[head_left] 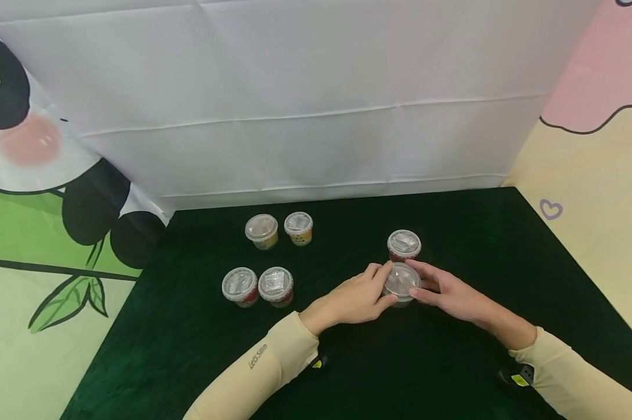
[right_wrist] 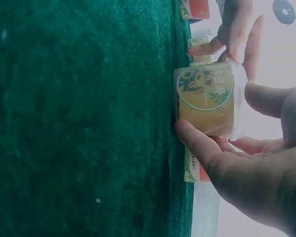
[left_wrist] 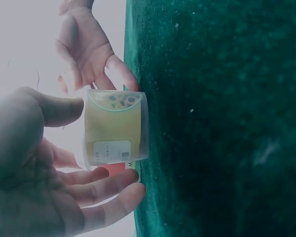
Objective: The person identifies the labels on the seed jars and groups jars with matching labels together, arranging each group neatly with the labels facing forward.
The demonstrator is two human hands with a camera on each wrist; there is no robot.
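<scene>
Both hands are at a small plastic cup (head_left: 400,282) with a clear lid, standing on the dark green cloth. The wrist views show its yellow contents and printed label. My left hand (head_left: 354,297) holds it from the left, thumb (left_wrist: 64,111) at the lid rim and fingers along the side. From the right, my right hand (head_left: 455,296) grips it, with the thumb (right_wrist: 269,98) at the lid and a fingertip (right_wrist: 185,129) low on the wall. Directly behind stands a lidded cup with red contents (head_left: 404,244), partly hidden by the yellow one.
To the left stand two red cups, one (head_left: 240,286) beside the other (head_left: 276,286). Farther back are two yellow cups, a wider one (head_left: 262,231) and a narrower one (head_left: 298,228). A white cloth wall (head_left: 316,146) rises behind the table, with printed cloths at both sides.
</scene>
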